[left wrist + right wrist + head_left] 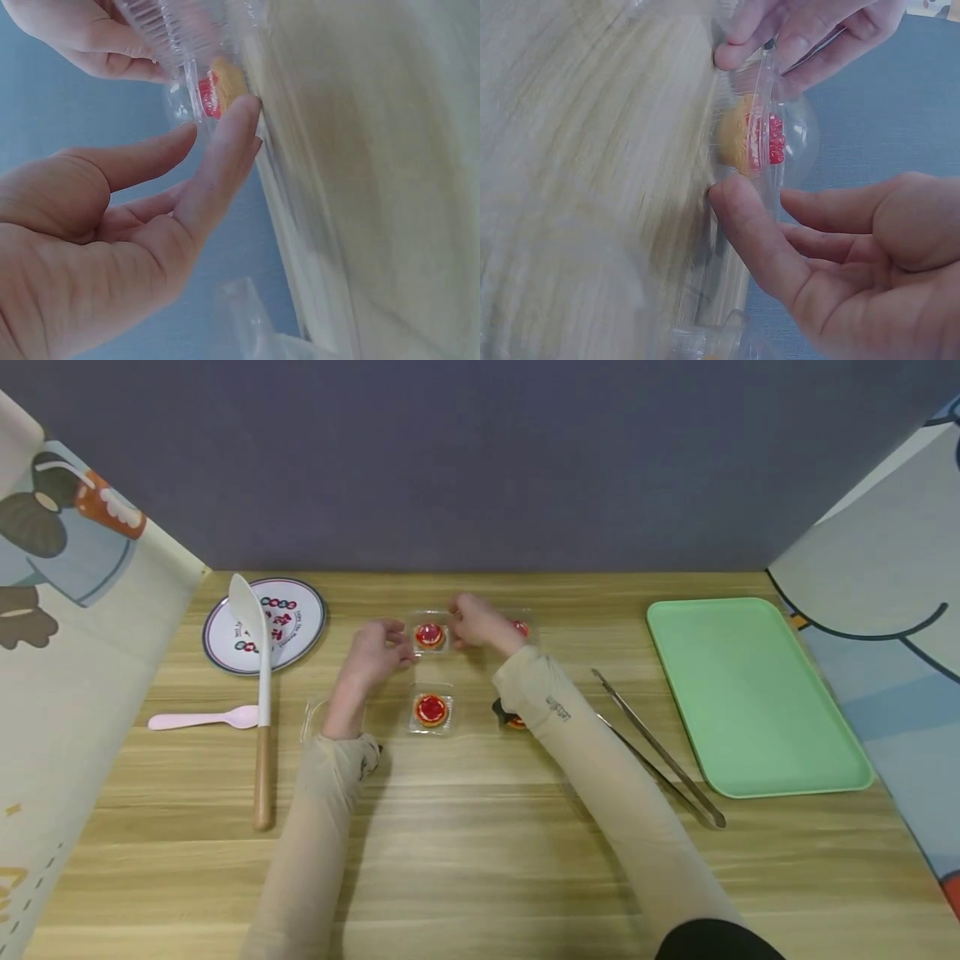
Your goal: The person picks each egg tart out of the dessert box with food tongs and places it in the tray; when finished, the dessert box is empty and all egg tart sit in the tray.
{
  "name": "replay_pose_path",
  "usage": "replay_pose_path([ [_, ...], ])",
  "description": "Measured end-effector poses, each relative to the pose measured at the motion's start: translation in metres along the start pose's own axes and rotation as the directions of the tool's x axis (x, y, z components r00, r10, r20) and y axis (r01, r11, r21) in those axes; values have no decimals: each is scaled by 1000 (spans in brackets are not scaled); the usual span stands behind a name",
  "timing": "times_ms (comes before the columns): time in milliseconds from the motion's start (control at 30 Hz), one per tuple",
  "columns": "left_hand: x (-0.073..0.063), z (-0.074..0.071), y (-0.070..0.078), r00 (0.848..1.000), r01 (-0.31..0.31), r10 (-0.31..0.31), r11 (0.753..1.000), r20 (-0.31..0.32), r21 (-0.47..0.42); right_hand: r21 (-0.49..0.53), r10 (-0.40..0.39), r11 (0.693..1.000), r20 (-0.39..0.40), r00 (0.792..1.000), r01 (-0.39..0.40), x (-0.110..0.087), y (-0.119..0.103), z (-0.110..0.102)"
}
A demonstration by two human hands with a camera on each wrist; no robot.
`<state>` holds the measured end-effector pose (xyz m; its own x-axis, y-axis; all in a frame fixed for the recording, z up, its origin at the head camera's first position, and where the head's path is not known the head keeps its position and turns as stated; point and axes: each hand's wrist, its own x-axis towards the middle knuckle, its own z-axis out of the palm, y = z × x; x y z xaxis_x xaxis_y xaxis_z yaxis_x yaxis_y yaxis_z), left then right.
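Note:
A small red-topped tart (430,636) sits in a clear plastic box with a domed lid, at the back of the wooden table. My left hand (375,652) is at the box's left side, its thumb and forefinger apart near the rim. On the opposite side is my right hand (477,622), its forefinger (742,214) by the box's lower edge and its thumb a little away. Whether the fingertips touch the plastic is hard to tell. Another boxed tart (431,710) lies in front. Two more tarts are partly hidden by my right hand and sleeve.
At left, a white spatula (262,693) with a wooden handle lies across a printed plate (303,639) and a pink spoon (202,718). Metal tongs (652,739) and a green tray (757,693) are at right. Clear plastic (310,714) lies beside my left wrist.

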<state>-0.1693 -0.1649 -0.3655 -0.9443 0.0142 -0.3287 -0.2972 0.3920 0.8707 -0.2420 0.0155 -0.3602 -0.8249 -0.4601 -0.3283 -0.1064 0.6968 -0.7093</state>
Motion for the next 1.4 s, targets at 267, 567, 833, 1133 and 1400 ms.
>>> replay_pose_path([
  [267, 2, -2, -2, 999, 32, -31, 996, 17, -89, -23, 39, 999, 30, 999, -38, 2, -1, -1],
  [567, 5, -3, -3, 999, 51, -48, 990, 20, -129, -25, 34, 999, 38, 999, -33, 0, -4, -4],
  [833, 2, -3, -4, 1000, 1, -2, 997, -4, -82, -47, 32, 998, 30, 999, -31, -1, -6, -2],
  [1133, 2, -2, -6, 1000, -10, 10, 997, -7, -76, -74, 18, 997, 18, 1000, -16, -5, -6, 0],
  [1400, 1, -2, -5, 999, -37, 37, 996, -13, -79, -110, -6, 994, -21, 1000, 4, -6, -5, 1],
])
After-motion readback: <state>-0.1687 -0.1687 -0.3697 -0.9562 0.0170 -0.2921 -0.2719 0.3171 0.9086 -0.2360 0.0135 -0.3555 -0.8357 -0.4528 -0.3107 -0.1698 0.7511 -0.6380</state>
